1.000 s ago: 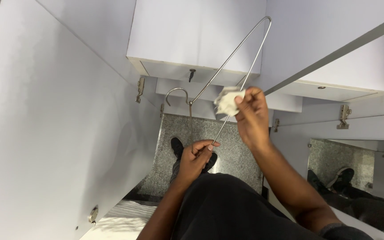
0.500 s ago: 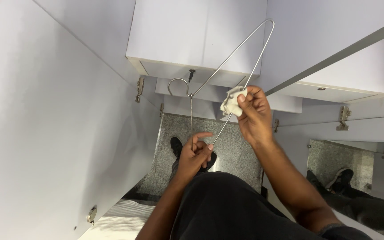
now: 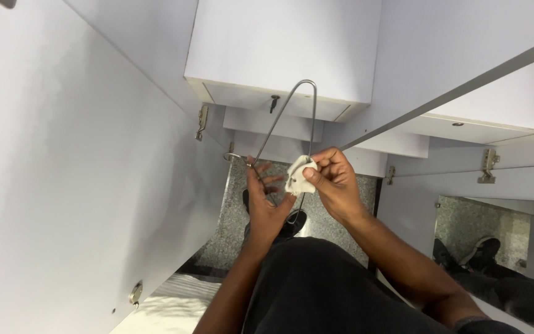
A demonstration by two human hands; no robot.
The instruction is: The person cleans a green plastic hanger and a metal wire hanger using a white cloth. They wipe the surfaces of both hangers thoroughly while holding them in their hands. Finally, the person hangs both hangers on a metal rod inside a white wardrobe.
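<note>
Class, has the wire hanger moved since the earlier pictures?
Yes. The wire hanger has swung leftward; its top bend now lies over the white cabinet box, not at its right edge.

The wire hanger (image 3: 282, 127) runs hidden behind the white cloth (image 3: 298, 174)

Speckled granite floor (image 3: 335, 213) — black shoe (image 3: 295, 222) on it
</note>
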